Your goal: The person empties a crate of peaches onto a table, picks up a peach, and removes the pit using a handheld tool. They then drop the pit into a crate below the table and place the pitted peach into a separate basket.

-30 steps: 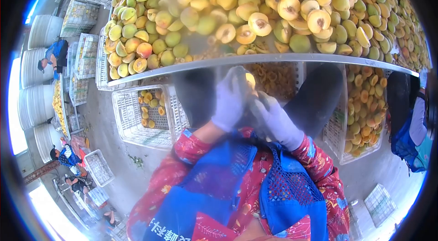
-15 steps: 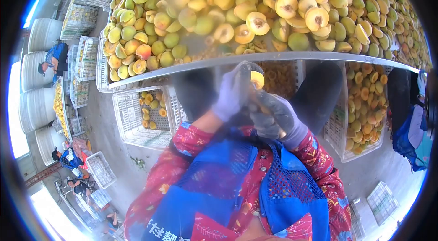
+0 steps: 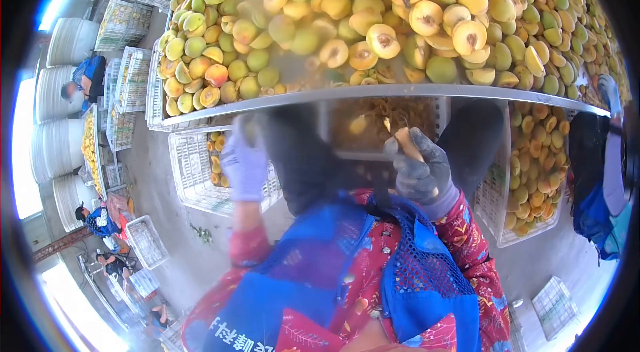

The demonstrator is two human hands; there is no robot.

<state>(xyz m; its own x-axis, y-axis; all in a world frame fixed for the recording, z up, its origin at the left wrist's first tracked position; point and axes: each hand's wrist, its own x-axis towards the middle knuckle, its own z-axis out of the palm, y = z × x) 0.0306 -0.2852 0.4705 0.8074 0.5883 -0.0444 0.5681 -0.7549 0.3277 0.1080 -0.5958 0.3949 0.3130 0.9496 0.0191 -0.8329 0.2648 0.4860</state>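
My right hand (image 3: 423,164), in a dark-palmed grey glove, is closed around a wooden-handled tool (image 3: 408,145) whose short metal tip points up toward the table edge. Left of that tip, a blurred yellow peach half (image 3: 359,125) shows over a crate (image 3: 383,154) with scraps below the table. My left hand (image 3: 244,162), in a lavender glove, is over the white crate (image 3: 190,182) on the left, close to the table rim; motion smears its fingers. Halved yellow-green peaches (image 3: 385,41), some with stones showing, are heaped on the metal-rimmed table (image 3: 400,90).
A white crate (image 3: 490,209) full of peach halves stands right of my legs. A co-worker's gloved hand (image 3: 609,93) reaches the table at the far right. Along the left are stacked crates (image 3: 120,25), white tubs (image 3: 57,95) and several seated people.
My hands have parted from around a peach half: the left swung left over the crate, the right moved slightly right and up with the tool. A peach half now shows below the table edge.
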